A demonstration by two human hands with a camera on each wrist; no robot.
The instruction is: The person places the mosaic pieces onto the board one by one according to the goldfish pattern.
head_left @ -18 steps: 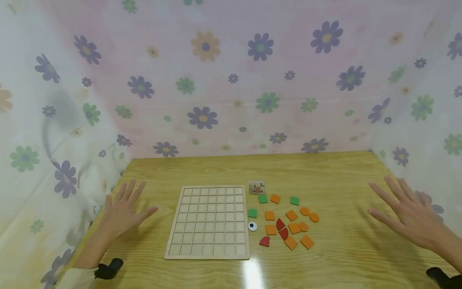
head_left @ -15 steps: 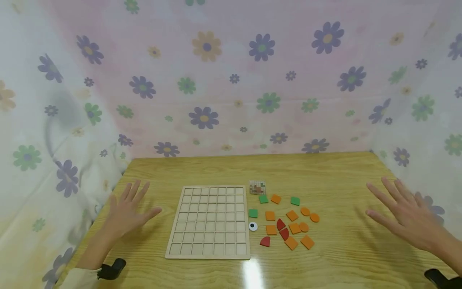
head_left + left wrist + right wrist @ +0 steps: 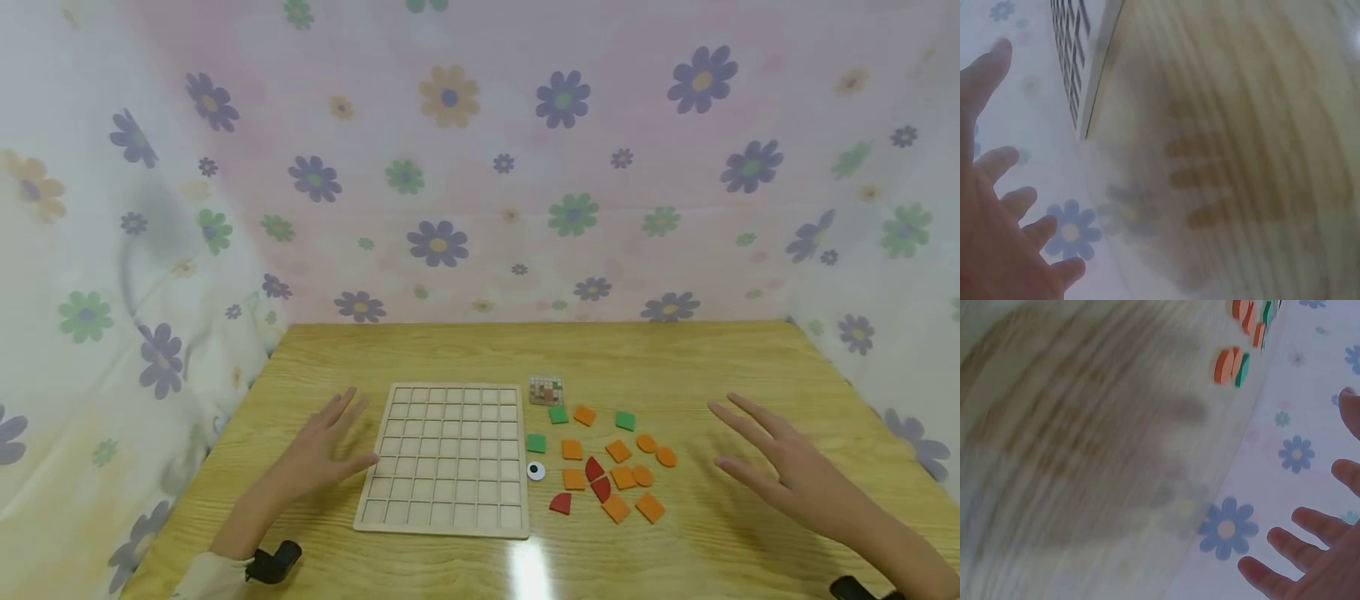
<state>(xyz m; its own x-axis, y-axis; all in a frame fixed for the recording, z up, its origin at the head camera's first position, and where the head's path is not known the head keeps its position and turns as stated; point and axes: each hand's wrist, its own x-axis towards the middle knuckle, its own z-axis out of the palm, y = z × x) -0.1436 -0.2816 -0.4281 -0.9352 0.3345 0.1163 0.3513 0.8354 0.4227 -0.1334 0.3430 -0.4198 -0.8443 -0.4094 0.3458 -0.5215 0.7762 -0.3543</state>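
Low in the middle, I see a wooden grid board (image 3: 445, 457), likely light and stiff; I'd grip its edges. Left hand (image 3: 318, 454) and right hand (image 3: 802, 475): fingers spread, empty.

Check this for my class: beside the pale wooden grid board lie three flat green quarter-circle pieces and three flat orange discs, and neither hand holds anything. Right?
One colour is wrong: the head view shows three flat red quarter-circle pieces, not green. Beside the pale wooden grid board also lie three flat orange discs; the left hand and right hand hold nothing.
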